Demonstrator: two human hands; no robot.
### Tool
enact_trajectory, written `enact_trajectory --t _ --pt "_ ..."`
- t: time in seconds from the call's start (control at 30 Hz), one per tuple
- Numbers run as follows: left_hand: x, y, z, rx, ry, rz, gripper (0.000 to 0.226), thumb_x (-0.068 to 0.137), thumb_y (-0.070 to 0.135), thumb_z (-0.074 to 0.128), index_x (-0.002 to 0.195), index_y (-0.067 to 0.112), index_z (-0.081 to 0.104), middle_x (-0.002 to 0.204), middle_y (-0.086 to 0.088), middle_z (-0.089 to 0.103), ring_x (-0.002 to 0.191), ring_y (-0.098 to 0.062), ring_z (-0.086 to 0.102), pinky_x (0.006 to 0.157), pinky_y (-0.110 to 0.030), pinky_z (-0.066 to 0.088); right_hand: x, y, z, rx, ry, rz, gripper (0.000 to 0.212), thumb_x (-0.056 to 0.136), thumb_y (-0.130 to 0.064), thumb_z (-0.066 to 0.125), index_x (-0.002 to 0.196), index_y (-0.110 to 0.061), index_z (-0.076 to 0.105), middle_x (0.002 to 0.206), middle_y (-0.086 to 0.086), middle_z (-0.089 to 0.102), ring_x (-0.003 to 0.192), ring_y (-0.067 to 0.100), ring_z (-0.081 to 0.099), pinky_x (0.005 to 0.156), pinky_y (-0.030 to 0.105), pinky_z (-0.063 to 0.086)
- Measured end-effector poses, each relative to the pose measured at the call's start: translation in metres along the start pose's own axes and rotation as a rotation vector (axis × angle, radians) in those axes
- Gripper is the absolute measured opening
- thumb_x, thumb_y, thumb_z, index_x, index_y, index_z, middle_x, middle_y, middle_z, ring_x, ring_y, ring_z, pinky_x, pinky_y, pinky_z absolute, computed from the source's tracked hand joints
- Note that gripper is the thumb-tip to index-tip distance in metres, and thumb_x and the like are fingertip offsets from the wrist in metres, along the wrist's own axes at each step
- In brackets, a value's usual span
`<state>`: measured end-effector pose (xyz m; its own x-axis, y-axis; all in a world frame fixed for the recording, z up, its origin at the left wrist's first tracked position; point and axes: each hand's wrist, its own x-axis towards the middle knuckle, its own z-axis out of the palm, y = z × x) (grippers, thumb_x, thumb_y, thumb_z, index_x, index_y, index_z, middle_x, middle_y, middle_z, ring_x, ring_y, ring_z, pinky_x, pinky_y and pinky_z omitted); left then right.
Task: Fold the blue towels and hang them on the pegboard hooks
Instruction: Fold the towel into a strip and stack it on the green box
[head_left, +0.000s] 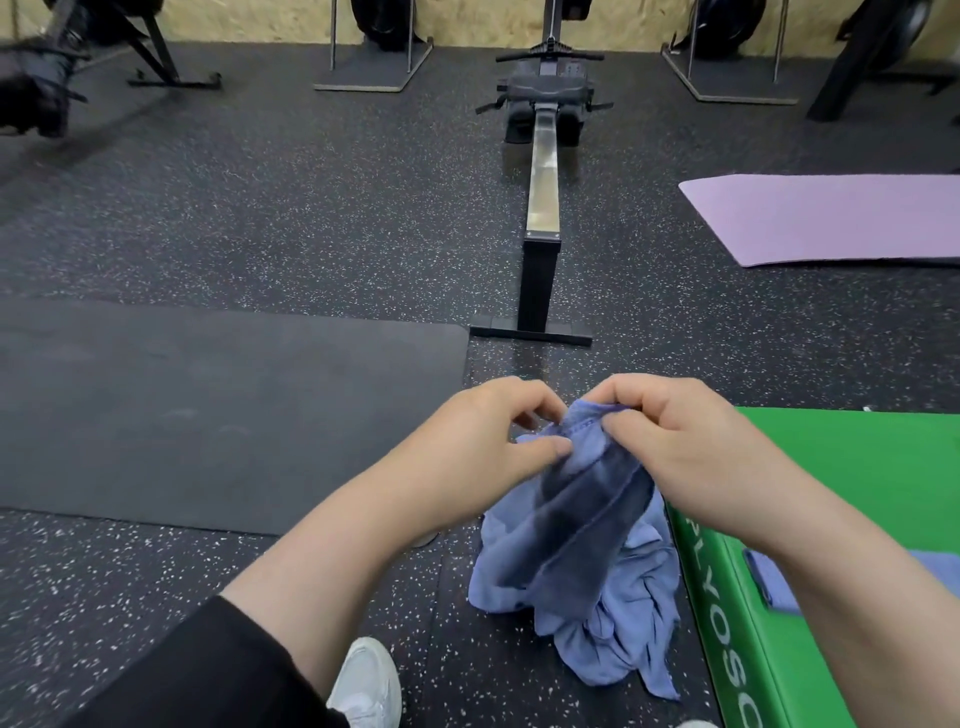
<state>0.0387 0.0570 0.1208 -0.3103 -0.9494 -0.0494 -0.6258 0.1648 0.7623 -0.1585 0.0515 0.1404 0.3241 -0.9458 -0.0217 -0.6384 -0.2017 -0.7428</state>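
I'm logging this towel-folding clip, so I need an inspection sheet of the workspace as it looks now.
Surface: speckled black rubber floor; black mat at left.
Job's things: blue towel held up, lower part bunched; another blue towel on the green plyo box.
Clutter: purple mat.
Grippers: left hand and right hand pinch the towel's top edge.
Cables: nothing seen.
Surroundings: rowing machine; no pegboard in view.

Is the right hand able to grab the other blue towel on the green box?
Probably yes. The folded towel lies on the green box just beside the right forearm, uncovered. But the right hand and left hand both pinch the blue towel, so it must let go first.
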Motion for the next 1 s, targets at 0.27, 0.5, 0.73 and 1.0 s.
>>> enact_trajectory --t 0.27,0.5,0.73,1.0 --pt "-0.005 -0.008 0.006 0.054 -0.237 0.031 0.004 0.09 0.043 0.07 0.087 0.041 0.069 0.136 0.03 0.05 0.124 0.007 0.051 0.109 -0.026 0.037 -0.016 -0.006 -0.02 -0.036 0.141 -0.148 0.037 0.093 0.001 0.05 0.089 -0.03 0.07 0.085 -0.019 0.07 0.078 -0.004 0.06 0.072 0.012 0.042" --pt "-0.011 -0.026 0.016 0.459 -0.423 -0.011 0.041 0.094 0.053 0.06 0.121 0.024 0.071 0.145 0.013 0.05 0.127 -0.016 0.053 0.106 -0.035 0.043 -0.034 -0.011 -0.037 0.097 0.373 -0.187 0.043 0.093 0.006 0.048 0.083 -0.03 0.069 0.085 -0.016 0.071 0.078 -0.007 0.059 0.071 0.008 0.043" --pt "-0.016 -0.053 0.011 0.685 -0.468 -0.28 0.066 0.091 0.07 0.048 0.115 0.011 0.068 0.121 -0.01 0.068 0.109 -0.032 0.064 0.094 -0.042 0.052 -0.04 0.005 -0.051 0.165 0.536 -0.121 0.035 0.096 0.001 0.046 0.088 -0.024 0.07 0.077 -0.022 0.068 0.072 -0.005 0.056 0.066 0.011 0.042" --pt "-0.02 -0.038 0.013 0.484 -0.306 -0.063 0.057 0.096 0.054 0.057 0.147 0.038 0.037 0.148 0.009 0.046 0.129 -0.014 0.051 0.106 -0.034 0.041 -0.042 0.01 -0.05 0.189 0.468 -0.135 0.04 0.097 0.0 0.048 0.084 -0.031 0.069 0.079 -0.022 0.07 0.074 -0.006 0.058 0.069 0.012 0.044"
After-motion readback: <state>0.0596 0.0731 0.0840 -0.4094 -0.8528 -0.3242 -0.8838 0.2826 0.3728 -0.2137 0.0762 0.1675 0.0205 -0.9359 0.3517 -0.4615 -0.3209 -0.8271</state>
